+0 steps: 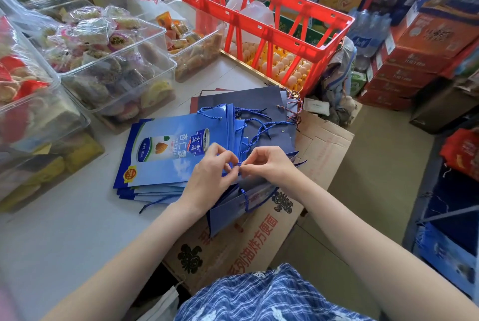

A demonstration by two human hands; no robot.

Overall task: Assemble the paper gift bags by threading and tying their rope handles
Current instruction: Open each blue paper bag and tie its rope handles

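Observation:
A stack of flat blue paper gift bags [166,154] lies on the white table, their blue rope handles [255,123] fanned out at the right end. One blue bag [233,208] stands partly open over the table's corner, under my hands. My left hand [211,178] and my right hand [268,163] meet above this bag. Both pinch the same short end of blue rope [239,164] between thumb and fingers. A loop of that rope [246,200] hangs down in front of the bag.
Darker navy bags [248,99] with striped cords lie behind the stack. Clear tubs of wrapped pastries [111,61] line the left. A red crate [267,27] over egg trays stands at the back. A cardboard box [246,240] sits below the table's corner.

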